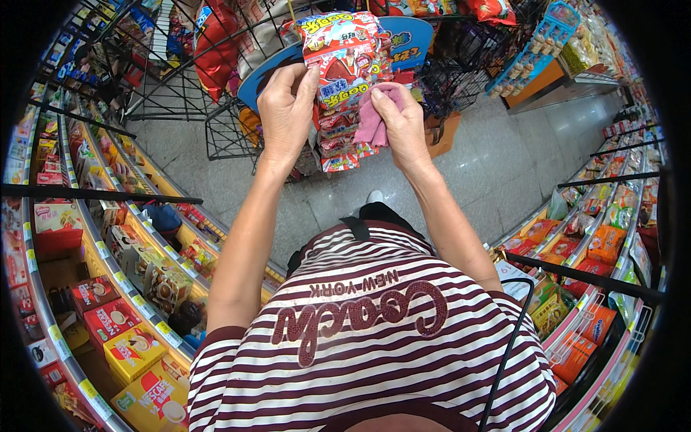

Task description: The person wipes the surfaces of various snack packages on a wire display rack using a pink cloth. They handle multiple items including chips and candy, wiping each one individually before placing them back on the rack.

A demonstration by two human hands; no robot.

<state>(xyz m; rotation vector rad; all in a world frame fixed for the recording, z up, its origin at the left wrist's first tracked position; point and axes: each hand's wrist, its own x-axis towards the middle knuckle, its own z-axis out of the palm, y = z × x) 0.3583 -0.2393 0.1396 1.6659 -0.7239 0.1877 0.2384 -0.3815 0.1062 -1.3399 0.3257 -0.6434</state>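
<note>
Several small red candy packets (338, 79) hang one below another in front of me, at the top middle. My left hand (286, 111) is at their left side, its thumb and curled fingers closed on the edge of an upper packet. To the right, my right hand (404, 126) grips a bunched pink cloth (373, 122) between thumb and fingers. The cloth lies against the right side of the packets and covers part of them. Behind the packets shows a blue rounded display board (412, 34).
A black wire rack (219, 137) stands around the packets, with a red bag (216, 57) hung on it. Shelves of boxes (111, 320) curve along my left; shelves of bagged goods (604, 245) line my right. An orange-sided stand (536, 83) is at the far right, on grey floor tiles (497, 144).
</note>
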